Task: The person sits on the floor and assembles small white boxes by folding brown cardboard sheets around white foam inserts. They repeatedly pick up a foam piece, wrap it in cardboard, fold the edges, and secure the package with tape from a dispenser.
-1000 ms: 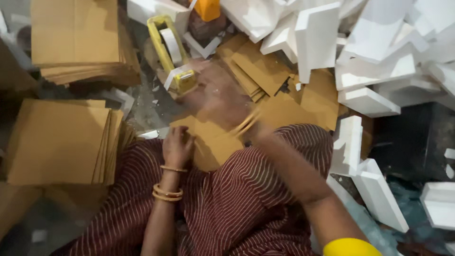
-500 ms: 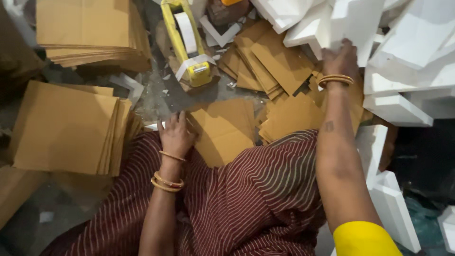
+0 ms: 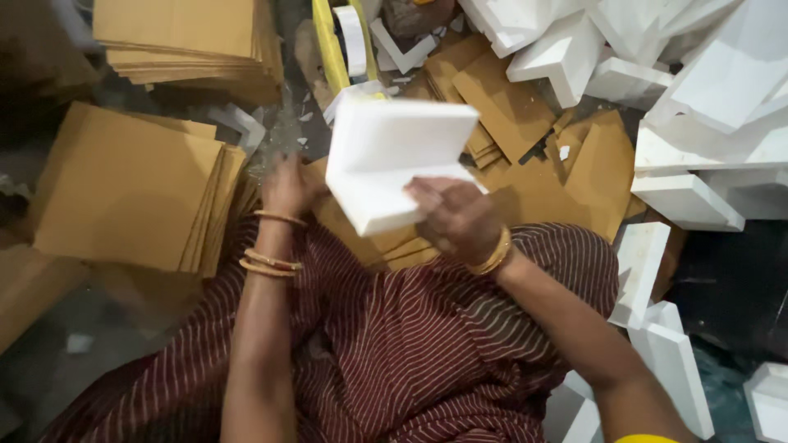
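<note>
The right hand has its fingers clamped on a white L-shaped foam piece, held above the lap. The left hand rests on the cardboard sheets there; its fingers look partly curled, though blur hides whether they grip. A cardboard stack lies to the left.

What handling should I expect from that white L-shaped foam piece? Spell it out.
The white foam corner piece probably is light: the right hand alone holds it up. It looks stiff, keeping its angled shape. Likely crumbly too, judging by the white crumbs nearby.
</note>
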